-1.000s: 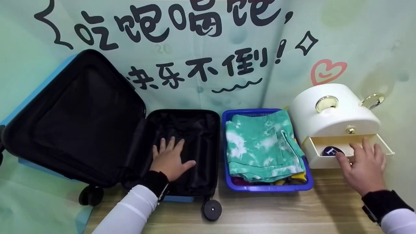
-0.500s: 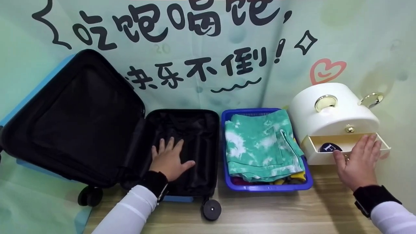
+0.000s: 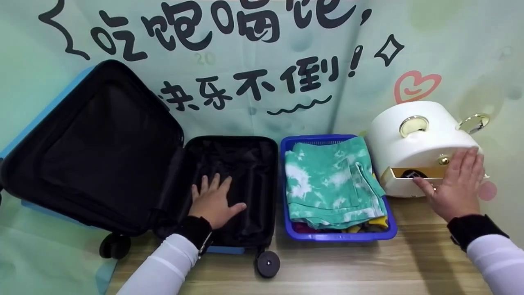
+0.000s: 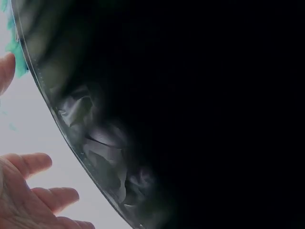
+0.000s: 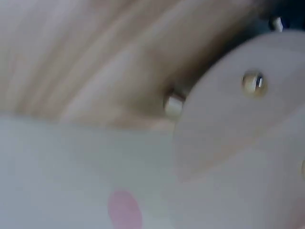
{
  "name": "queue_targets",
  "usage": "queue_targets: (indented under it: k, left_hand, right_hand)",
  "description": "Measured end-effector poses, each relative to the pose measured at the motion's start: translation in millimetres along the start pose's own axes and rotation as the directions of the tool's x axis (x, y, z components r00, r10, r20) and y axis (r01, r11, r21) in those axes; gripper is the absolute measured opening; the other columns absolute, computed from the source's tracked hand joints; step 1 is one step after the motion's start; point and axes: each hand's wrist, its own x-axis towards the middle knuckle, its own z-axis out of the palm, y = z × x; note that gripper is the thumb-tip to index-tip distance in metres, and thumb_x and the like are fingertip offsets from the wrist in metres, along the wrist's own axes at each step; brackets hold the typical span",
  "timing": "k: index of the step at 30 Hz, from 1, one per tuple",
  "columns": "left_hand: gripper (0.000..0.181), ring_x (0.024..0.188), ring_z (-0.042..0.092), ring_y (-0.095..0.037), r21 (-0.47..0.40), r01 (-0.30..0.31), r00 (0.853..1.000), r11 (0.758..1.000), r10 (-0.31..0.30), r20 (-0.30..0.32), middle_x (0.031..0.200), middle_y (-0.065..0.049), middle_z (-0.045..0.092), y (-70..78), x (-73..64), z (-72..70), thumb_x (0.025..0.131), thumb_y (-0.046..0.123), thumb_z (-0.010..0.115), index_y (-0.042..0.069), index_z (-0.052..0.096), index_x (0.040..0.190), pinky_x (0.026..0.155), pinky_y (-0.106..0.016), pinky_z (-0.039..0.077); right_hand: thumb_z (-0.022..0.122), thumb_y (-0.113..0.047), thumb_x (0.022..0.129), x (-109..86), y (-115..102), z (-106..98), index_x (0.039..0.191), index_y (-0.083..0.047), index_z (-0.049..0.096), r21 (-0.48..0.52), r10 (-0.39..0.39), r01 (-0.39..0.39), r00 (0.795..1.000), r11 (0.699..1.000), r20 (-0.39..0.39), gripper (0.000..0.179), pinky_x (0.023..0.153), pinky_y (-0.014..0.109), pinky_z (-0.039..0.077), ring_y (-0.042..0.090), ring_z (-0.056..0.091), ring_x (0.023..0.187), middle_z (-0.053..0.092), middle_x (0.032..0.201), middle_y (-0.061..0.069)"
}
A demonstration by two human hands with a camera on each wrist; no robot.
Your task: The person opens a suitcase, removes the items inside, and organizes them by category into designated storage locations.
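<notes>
My right hand (image 3: 458,186) lies with straight fingers against the front of a pulled-out drawer (image 3: 395,186) in a white rounded storage box (image 3: 413,123). A dark round item with white lettering (image 3: 414,174) shows inside the drawer, partly covered by its front edge. In the right wrist view, the drawer's gold knob (image 5: 254,83) appears blurred. Over the black-lined half of an open suitcase (image 3: 256,196), my left hand (image 3: 213,203) is spread, fingers apart and holding nothing. The left wrist view catches some of its fingers (image 4: 55,198) beside the dark suitcase rim.
Between suitcase and box stands a blue basket (image 3: 339,237) with folded green-and-white tie-dye clothing (image 3: 327,184) on top. The suitcase's lid (image 3: 106,151) leans open at the left. Behind everything hangs a printed backdrop (image 3: 229,119), and the table (image 3: 327,266) has a wood grain.
My right hand has moved forward and flattened against the drawer, which has slid further into the box, hiding more of the dark round item. The left hand has stayed in place.
</notes>
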Motion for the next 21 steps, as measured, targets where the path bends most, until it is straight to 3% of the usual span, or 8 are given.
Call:
queue_targets:
  k: [4,8,11,13,15,21]
  left_hand:
    - [0.098,0.152,0.004,-0.050,-0.006,-0.003,1.000,1.000,0.003,-0.007,0.167,-0.022,0.019,-1.3,0.5,1.3,0.089,0.074,0.059,0.016,0.030,0.163,0.115,-0.073,0.004]
    - [0.098,0.152,0.004,-0.050,-0.005,-0.001,1.000,1.000,0.001,-0.007,0.167,-0.022,0.019,-2.8,0.1,1.8,0.089,0.074,0.058,0.016,0.029,0.163,0.116,-0.073,0.004]
    - [0.098,0.152,0.003,-0.050,-0.003,0.003,1.000,1.000,-0.003,0.001,0.167,-0.022,0.018,-3.1,-0.8,1.3,0.089,0.074,0.059,0.016,0.028,0.163,0.116,-0.073,0.003]
    - [0.098,0.152,0.003,-0.051,0.000,0.001,1.000,1.000,-0.001,0.002,0.167,-0.022,0.018,-2.9,-1.0,1.1,0.089,0.074,0.058,0.016,0.028,0.163,0.116,-0.073,0.004]
    - [0.098,0.152,0.004,-0.051,0.000,0.000,1.000,1.000,0.000,0.002,0.167,-0.023,0.018,-2.3,-1.1,0.9,0.089,0.074,0.058,0.016,0.029,0.163,0.116,-0.073,0.004]
    - [0.098,0.152,0.004,-0.050,-0.004,0.008,1.000,1.000,-0.008,0.007,0.167,-0.022,0.019,-1.0,-1.2,1.3,0.089,0.074,0.059,0.017,0.029,0.163,0.116,-0.072,0.004]
  right_hand:
    - [0.077,-0.064,0.081,20.9,2,-16,0.164,-0.007,-0.003,-0.120,-0.072,0.080,0.995,0.990,0.071,0.129,0.120,0.056,-0.015,0.042,-0.017,0.153,-0.016,0.168,0.018]
    - [0.089,-0.056,0.069,38.1,2,-25,0.159,-0.004,0.028,-0.173,-0.227,0.238,0.971,0.956,0.078,0.120,0.122,0.060,-0.002,0.053,0.007,0.150,0.016,0.164,0.030]
    - [0.080,-0.075,0.067,45.0,1,-25,0.144,0.001,0.044,-0.166,-0.345,0.342,0.939,0.925,0.010,0.114,0.122,0.061,0.012,0.057,0.027,0.138,0.038,0.146,0.033]
    - [0.063,-0.090,0.068,48.2,0,-24,0.136,0.002,0.048,-0.168,-0.382,0.372,0.923,0.913,-0.032,0.115,0.120,0.059,0.018,0.057,0.034,0.131,0.043,0.137,0.033]
    - [0.045,-0.097,0.072,51.1,-1,-22,0.129,0.003,0.049,-0.180,-0.398,0.382,0.916,0.907,-0.060,0.115,0.116,0.060,0.024,0.056,0.037,0.126,0.046,0.131,0.032]
    - [0.037,-0.098,0.074,56.1,-4,-17,0.119,0.005,0.048,-0.228,-0.390,0.359,0.915,0.905,-0.105,0.113,0.097,0.067,0.033,0.053,0.042,0.117,0.047,0.119,0.032]
